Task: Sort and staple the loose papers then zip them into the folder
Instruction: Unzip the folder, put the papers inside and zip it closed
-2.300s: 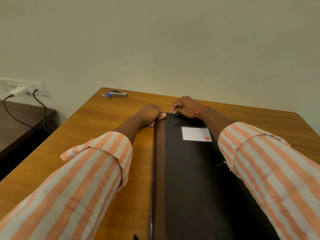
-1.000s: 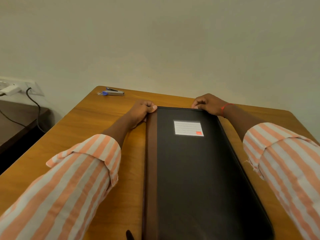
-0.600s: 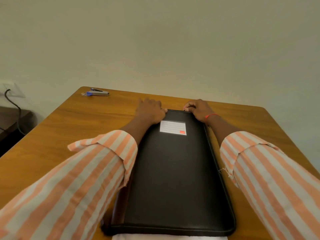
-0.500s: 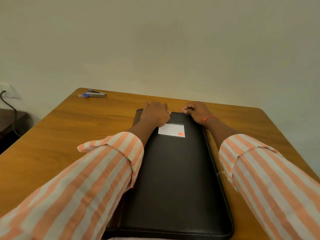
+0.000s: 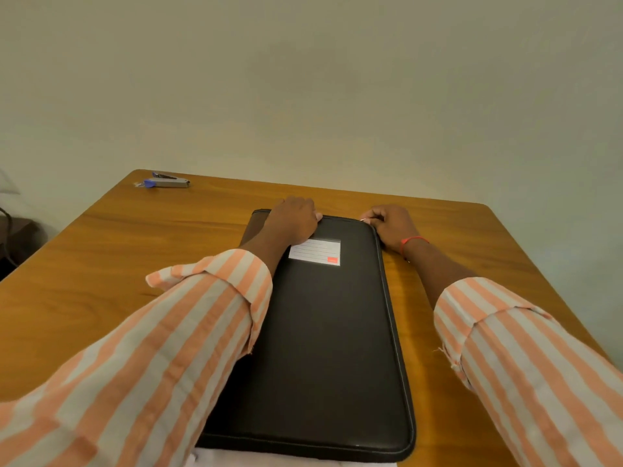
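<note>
On the wooden table [image 5: 101, 264], the left hand [image 5: 296, 219] grips the far edge of the flat black leather folder [image 5: 330, 332] while the right hand [image 5: 392, 225] pinches the zip pull [image 5: 364, 219], which may jam rounding the corner if yanked.

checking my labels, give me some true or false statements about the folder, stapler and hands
The black zip folder lies flat and closed on the brown wooden table. True.
The silver and blue stapler sits on the folder. False: it lies at the table's far left corner, apart from it.
The right hand pinches the small metal zip pull at the folder's far right corner. True.
The left hand grips the stapler. False: it holds the folder's far left corner.
</note>
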`<action>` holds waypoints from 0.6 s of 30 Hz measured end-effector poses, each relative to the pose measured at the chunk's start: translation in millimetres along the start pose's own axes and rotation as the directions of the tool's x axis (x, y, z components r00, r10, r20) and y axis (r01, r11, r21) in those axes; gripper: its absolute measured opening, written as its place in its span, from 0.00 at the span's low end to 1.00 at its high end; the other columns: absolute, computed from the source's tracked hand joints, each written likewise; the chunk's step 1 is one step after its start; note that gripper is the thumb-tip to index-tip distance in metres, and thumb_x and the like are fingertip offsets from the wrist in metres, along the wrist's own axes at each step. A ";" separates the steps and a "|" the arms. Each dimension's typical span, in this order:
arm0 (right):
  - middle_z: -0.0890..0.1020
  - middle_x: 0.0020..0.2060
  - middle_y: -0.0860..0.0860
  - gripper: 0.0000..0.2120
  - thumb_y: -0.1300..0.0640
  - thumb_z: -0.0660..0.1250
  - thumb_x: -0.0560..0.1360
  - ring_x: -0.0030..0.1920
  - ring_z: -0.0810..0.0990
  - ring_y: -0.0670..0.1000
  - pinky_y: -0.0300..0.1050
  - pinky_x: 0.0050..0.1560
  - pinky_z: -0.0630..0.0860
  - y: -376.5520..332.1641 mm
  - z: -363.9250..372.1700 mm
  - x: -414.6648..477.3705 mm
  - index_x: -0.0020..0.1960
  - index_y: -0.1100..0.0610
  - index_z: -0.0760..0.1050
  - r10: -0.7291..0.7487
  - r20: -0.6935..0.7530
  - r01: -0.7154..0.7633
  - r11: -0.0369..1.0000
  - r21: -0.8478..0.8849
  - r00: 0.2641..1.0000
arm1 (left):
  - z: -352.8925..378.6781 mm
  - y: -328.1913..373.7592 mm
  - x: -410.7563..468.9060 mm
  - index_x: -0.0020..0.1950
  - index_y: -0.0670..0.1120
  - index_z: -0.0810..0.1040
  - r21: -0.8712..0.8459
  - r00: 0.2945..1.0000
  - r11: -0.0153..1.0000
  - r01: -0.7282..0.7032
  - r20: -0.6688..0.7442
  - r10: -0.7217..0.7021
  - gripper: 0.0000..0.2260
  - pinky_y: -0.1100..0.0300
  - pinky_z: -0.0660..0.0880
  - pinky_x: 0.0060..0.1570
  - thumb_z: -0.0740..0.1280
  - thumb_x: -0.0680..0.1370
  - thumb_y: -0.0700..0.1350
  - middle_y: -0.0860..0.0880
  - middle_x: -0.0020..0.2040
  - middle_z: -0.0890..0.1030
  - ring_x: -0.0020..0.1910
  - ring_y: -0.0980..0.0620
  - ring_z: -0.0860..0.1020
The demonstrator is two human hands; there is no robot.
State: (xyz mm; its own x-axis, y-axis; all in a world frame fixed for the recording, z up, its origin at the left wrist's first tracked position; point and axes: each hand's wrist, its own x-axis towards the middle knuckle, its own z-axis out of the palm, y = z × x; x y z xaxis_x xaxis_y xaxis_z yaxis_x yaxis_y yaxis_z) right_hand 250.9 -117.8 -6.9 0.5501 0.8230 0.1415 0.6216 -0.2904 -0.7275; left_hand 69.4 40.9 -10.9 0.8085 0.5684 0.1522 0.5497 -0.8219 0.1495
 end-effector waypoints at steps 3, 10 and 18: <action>0.84 0.47 0.49 0.10 0.63 0.64 0.80 0.51 0.81 0.50 0.36 0.46 0.73 -4.6 -5.2 1.4 0.50 0.55 0.84 0.010 0.057 -0.012 0.999 0.037 0.998 | -3.1 -2.4 -2.9 0.57 0.44 0.74 -0.034 1.000 0.999 0.012 -0.004 -0.012 0.15 0.46 0.68 0.60 0.53 0.87 0.52 0.44 0.55 0.79 0.53 0.44 0.74; 0.84 0.50 0.52 0.06 0.60 0.67 0.78 0.50 0.79 0.48 0.39 0.51 0.75 -30.2 0.2 17.3 0.51 0.57 0.83 -0.085 0.227 0.057 0.990 0.126 0.970 | -14.3 48.7 14.7 0.56 0.45 0.75 -0.249 0.993 0.968 0.015 0.114 0.014 0.19 0.52 0.70 0.47 0.57 0.84 0.60 0.47 0.49 0.78 0.48 0.47 0.75; 0.84 0.48 0.58 0.08 0.63 0.65 0.79 0.45 0.79 0.50 0.48 0.54 0.78 -8.2 -9.7 16.5 0.50 0.56 0.83 -0.041 0.254 0.032 0.999 0.040 0.966 | 1.6 31.3 10.3 0.54 0.44 0.74 -0.241 0.999 0.970 0.012 0.032 -0.004 0.16 0.50 0.70 0.46 0.55 0.86 0.55 0.42 0.52 0.79 0.50 0.43 0.76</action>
State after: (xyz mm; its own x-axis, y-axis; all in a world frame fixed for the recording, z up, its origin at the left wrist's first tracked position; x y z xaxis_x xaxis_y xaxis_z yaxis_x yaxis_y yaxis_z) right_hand 260.3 -106.6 7.9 0.3646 0.9312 -0.0041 0.6161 -0.2445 -0.7487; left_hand 95.3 20.9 -6.1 0.8125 0.5703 0.1206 0.4922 -0.7821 0.3823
